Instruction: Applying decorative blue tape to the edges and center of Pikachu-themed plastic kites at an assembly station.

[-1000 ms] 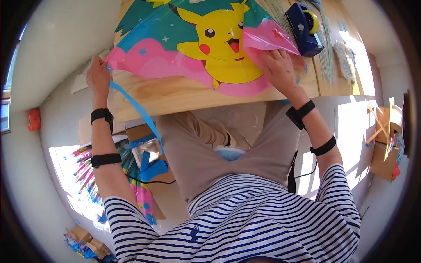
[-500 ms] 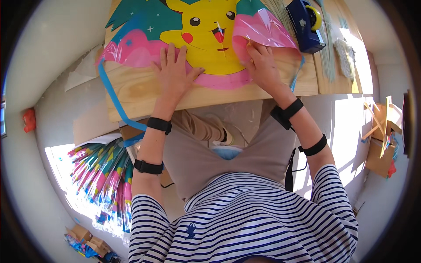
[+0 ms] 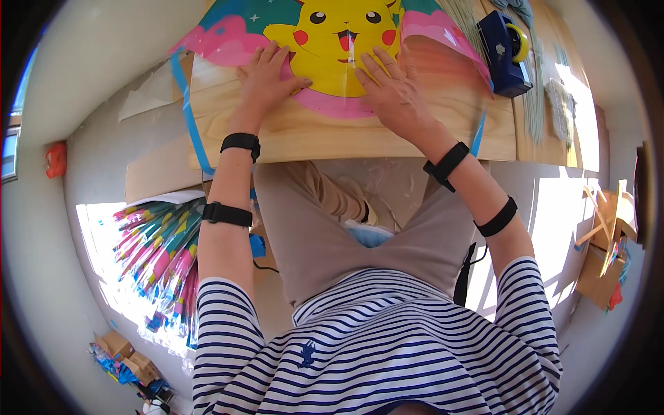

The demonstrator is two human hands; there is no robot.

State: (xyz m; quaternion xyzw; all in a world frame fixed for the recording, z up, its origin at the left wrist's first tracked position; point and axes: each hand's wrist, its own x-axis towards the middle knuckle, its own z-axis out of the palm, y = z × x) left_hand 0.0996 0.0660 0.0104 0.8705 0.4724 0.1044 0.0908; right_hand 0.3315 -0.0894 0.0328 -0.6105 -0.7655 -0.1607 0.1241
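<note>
A thin, glossy plastic sheet [image 3: 325, 69] lies on the wooden table, printed with a yellow cartoon character on pink clouds and teal. My left hand [image 3: 264, 84] rests on its near left part, fingers spread and thumb pointing across the yellow figure. On the near right part lies my right hand [image 3: 401, 100], palm down with fingers apart; it covers some of the figure's edge. Beyond that hand the sheet's pink right side [image 3: 443, 31] curves up slightly from the wood. Blue strips [image 3: 190, 117] hang at the sheet's left and right corners.
On the wooden table [image 3: 290, 142], a dark blue tape dispenser [image 3: 498, 62] with yellow tape stands right of the sheet. Thin pale sticks [image 3: 534, 111] and a clear plastic packet [image 3: 557, 111] lie farther right. Similar printed sheets [image 3: 162, 242] are piled low at my left.
My right hand has let go of the sheet's lifted pink edge and now lies flat on it. The folded-over right side has opened outward, baring more of the figure. My left hand stays spread.
</note>
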